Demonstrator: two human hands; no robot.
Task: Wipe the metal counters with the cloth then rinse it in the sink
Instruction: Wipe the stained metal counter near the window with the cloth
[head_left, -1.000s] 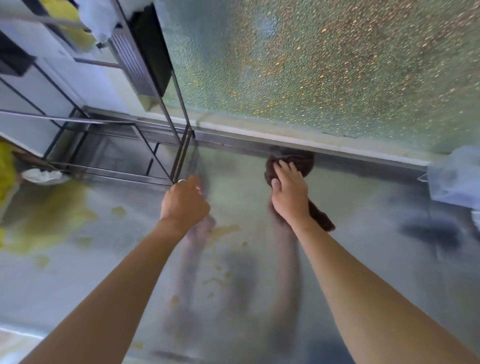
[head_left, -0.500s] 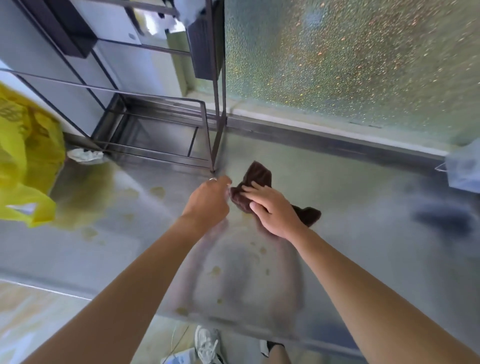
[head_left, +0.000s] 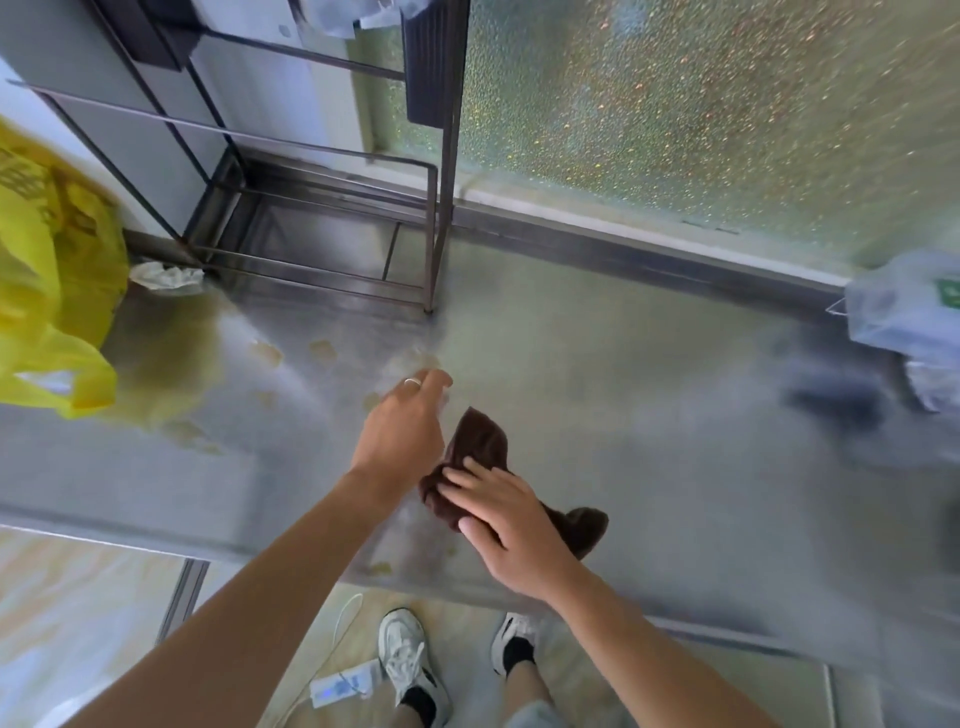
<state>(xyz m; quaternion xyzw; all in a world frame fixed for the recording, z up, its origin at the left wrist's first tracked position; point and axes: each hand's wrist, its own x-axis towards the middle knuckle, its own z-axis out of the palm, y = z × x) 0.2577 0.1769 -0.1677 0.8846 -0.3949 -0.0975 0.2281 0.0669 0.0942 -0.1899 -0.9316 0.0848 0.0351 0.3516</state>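
A person's white sneakers (head_left: 402, 656) stand on the floor below the near edge of a metal counter (head_left: 649, 415), beside a small white device (head_left: 340, 687) trailing a cord. Above them, the right hand (head_left: 511, 525) lies flat on a dark brown cloth (head_left: 480, 449), fingers (head_left: 467, 475) spread and pressing it against the steel; the cloth bunches out past the fingertips and behind the wrist. Just left of those fingers, the left hand (head_left: 402, 428), a ring (head_left: 413, 382) on one finger, rests knuckles-up on the counter, fingers curled under and touching the cloth's edge. Beyond its knuckles, yellowish smears (head_left: 267, 352) mark the surface. Farther left sits a yellow plastic bag (head_left: 49, 291); a metal wire rack (head_left: 317, 228) stands at the back, and a clear plastic bag (head_left: 906, 306) lies far right beneath the pebbled glass window (head_left: 701, 104).
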